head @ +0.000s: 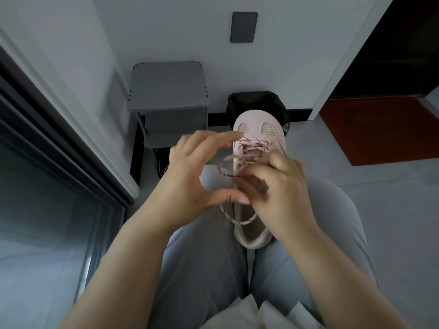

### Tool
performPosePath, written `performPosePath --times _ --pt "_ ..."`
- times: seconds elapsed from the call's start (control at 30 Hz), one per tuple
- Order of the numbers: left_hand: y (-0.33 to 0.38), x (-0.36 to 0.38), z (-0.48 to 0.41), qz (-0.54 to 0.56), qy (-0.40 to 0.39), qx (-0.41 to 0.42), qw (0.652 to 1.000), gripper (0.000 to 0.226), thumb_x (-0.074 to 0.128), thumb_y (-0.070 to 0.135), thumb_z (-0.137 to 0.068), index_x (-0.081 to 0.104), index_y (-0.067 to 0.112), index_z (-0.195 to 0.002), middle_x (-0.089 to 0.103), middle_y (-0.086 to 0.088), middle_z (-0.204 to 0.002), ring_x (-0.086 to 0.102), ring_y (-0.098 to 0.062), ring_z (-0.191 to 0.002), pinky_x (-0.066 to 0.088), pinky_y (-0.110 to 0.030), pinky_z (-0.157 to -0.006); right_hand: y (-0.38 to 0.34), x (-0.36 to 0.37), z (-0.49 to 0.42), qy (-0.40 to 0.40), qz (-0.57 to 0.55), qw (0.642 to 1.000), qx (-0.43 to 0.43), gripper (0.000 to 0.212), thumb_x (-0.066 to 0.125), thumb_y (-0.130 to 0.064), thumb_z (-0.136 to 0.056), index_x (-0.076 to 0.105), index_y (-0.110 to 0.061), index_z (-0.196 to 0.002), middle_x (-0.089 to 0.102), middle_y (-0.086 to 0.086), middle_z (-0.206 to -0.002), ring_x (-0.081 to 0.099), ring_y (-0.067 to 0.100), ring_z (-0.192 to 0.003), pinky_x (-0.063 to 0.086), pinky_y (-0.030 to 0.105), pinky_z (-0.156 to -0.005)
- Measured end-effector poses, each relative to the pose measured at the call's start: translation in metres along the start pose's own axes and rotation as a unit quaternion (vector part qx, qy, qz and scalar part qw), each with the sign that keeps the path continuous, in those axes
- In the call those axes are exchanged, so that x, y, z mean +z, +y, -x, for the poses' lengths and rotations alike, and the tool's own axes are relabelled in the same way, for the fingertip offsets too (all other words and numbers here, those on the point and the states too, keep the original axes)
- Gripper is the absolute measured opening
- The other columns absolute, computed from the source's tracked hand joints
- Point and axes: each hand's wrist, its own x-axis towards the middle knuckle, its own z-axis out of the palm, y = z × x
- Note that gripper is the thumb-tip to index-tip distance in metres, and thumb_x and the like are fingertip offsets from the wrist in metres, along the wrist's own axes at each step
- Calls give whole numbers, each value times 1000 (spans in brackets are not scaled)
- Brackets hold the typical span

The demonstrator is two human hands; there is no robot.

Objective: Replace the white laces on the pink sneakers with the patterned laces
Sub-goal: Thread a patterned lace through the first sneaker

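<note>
Item: pink sneaker [259,122], one only in view, lying in the person's lap in the cleft between the grey-trousered thighs [197,257], heel collar toward the body, toe out past the knees. Lace: patterned lace [254,144], pink with dark flecks, crossed through the eyelet rows nearest the toe. One slack loop stands off the left side of the tongue, and another length sags across the open collar. No white lace shows on this shoe. Right hand [285,186]: fingers curled, pinching the patterned lace just above the laced rows; the fingers hide the exact eyelet. Left hand [190,169]: open in a wide C, forefinger above the toe-side crossings, thumb near the collar's left edge, plainly grasping nothing. Step in hand, by judgement: feeding the lace through an upper eyelet, with this sneaker perhaps half laced. To do it well: pinch the lace close to its tip, enter the eyelet from the same side as the rows below, steady the eyelet flap with the left hand, draw out the slack loop before crossing, and keep both ends even. Surroundings: grey stool [166,91] and black-lined bin [256,103] on the floor beyond the toe; red mat [370,131] far right; white cloth [249,312] at the lap's near edge.
</note>
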Motion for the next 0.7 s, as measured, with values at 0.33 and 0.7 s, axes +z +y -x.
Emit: performPosePath --times 0.33,0.7 --pt "-21 17 0 -43 11 -24 999 28 52 47 -78 70 29 -88 53 27 -94 38 0 -99 33 -27 -91 3 0 3 -9 -26 1000 -11 11 66 -25 -79 72 -20 -86 41 -10 -84 42 4 -80 42 30 -75" --pt "-25 23 8 -85 29 -77 993 22 52 48 -76 70 37 -83 57 26 -82 35 -13 -90 20 -20 -81 12 -8 6 -45 -57 996 42 19 76 -30 -66 68 -21 -82 40 -8 -97 49 17 -90 48 47 -82"
